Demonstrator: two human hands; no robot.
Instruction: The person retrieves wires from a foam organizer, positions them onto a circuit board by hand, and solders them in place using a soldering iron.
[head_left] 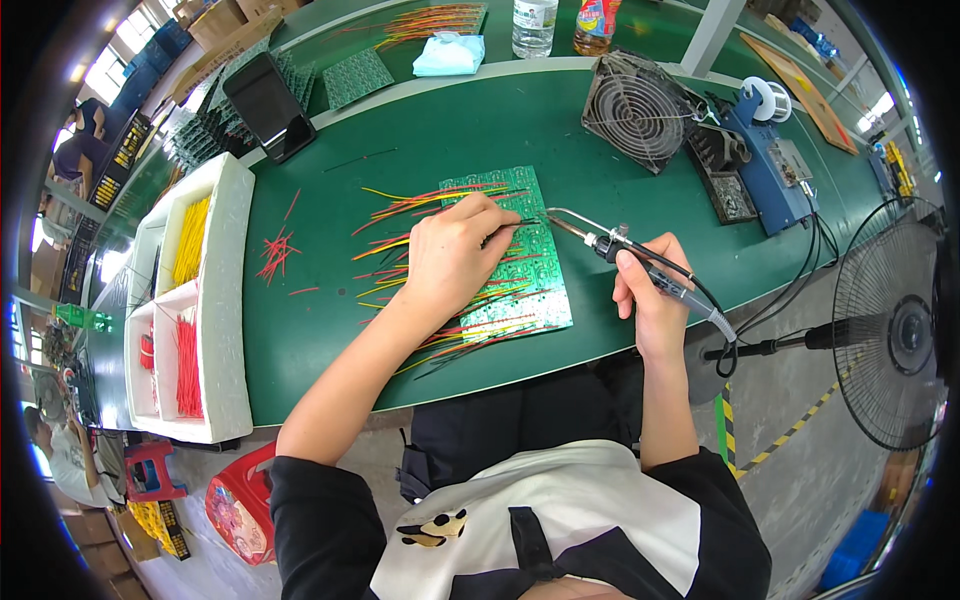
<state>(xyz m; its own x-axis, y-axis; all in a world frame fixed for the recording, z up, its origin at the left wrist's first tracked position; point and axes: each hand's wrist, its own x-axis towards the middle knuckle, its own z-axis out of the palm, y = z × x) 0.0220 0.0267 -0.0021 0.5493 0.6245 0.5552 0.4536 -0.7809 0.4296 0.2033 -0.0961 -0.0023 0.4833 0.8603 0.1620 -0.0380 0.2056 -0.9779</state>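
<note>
A green circuit board panel (548, 285) lies on the green table in front of me, with rows of red, yellow and black wires sticking out past its left side. My left hand (455, 250) rests over the board, finger and thumb pinched on a thin black wire (522, 222) near the board's upper right. In my right hand (655, 295) is a soldering iron (640, 258), gripped like a pen. A thin curved metal tube runs along it toward the tip, which sits at the board's right edge, close to the wire's end.
Left of the board are loose red wires (278, 255) and a white foam box (232, 310) holding yellow wires (192, 240) and red wires (187, 365). A black-screened device (268, 105), square metal-grilled fan (640, 110) and blue soldering station (765, 165) stand farther back. A floor fan (905, 330) is at right.
</note>
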